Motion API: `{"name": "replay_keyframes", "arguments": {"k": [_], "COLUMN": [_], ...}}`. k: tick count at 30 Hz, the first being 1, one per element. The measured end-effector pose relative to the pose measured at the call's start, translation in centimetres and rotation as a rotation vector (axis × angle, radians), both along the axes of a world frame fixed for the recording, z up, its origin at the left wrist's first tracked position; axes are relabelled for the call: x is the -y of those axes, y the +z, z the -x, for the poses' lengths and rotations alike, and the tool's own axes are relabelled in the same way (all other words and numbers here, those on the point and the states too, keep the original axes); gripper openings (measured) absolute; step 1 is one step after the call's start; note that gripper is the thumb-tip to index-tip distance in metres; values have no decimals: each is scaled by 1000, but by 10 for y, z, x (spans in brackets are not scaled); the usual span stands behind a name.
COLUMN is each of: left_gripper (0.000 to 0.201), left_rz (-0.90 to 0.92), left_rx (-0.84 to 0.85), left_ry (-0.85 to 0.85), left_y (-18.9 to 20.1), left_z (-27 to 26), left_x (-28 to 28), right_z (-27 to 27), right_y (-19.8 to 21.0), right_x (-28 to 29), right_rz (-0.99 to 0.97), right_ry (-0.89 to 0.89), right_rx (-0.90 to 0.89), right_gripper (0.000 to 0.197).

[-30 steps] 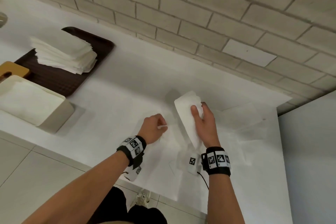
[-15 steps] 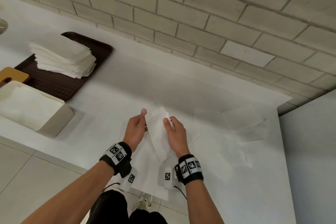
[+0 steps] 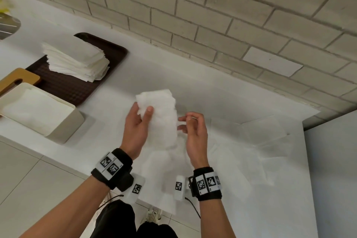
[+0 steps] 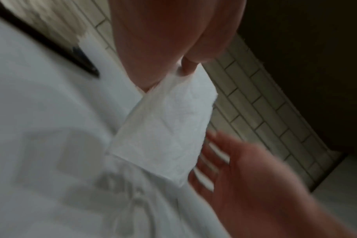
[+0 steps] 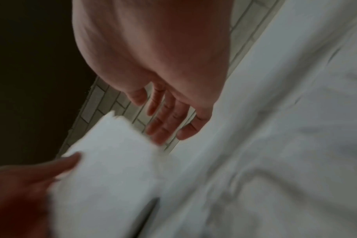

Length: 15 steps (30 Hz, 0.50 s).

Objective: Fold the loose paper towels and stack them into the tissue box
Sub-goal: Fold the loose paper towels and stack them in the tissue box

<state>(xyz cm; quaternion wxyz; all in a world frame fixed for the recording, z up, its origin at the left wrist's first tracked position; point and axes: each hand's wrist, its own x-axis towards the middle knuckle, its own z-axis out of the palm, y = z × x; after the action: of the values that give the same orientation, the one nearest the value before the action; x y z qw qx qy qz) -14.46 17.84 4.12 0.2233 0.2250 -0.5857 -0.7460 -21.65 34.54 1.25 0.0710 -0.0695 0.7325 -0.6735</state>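
A folded white paper towel [image 3: 164, 118] hangs above the counter, pinched near its top by my left hand [image 3: 138, 120] between thumb and fingers. In the left wrist view the same folded towel [image 4: 167, 128] droops from that pinch. My right hand [image 3: 191, 127] floats just right of the towel, fingers loosely bent, holding nothing; its fingers [image 5: 165, 119] show spread and free in the right wrist view. The cream tissue box [image 3: 63, 129] stands at the left with folded towels inside. Several loose towels [image 3: 241, 152] lie flat on the counter under and right of my hands.
A dark brown tray [image 3: 77, 87] behind the box carries a stack of white towels [image 3: 77, 62]. A tan wooden lid [image 3: 17, 79] leans by the box. The brick wall [image 3: 212, 25] runs along the back, and the counter edge [image 3: 58, 156] drops to a tiled floor.
The folded towel passed from my right hand to my left and rose off the counter. My right hand let go and drew slightly away to the right.
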Motion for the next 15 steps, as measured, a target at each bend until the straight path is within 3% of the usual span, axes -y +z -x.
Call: {"name": "replay_keyframes", "arguments": {"k": [2, 5, 7, 9, 12, 15], "left_gripper": [18, 21, 34, 52, 73, 64], "left_rz": [58, 162, 193, 236, 391, 571], "left_rx": [-62, 10, 114, 166, 201, 237], "left_ry": [79, 146, 113, 59, -10, -66], "left_y": [8, 5, -8, -26, -51, -62], "left_z": [-3, -9, -11, -15, -22, -26], "left_x": [18, 40, 48, 48, 43, 36], "right_z": [13, 23, 22, 24, 30, 31], "right_y": [-12, -45, -60, -68, -71, -75], "right_x": [-16, -34, -34, -32, -31, -36], "right_rz": [-306, -961, -1155, -1172, -964, -757], "right_ry": [37, 257, 363, 371, 332, 276], "right_rx": [-48, -131, -164, -185, -147, -86], "right_gripper": [10, 50, 67, 57, 25, 25]}}
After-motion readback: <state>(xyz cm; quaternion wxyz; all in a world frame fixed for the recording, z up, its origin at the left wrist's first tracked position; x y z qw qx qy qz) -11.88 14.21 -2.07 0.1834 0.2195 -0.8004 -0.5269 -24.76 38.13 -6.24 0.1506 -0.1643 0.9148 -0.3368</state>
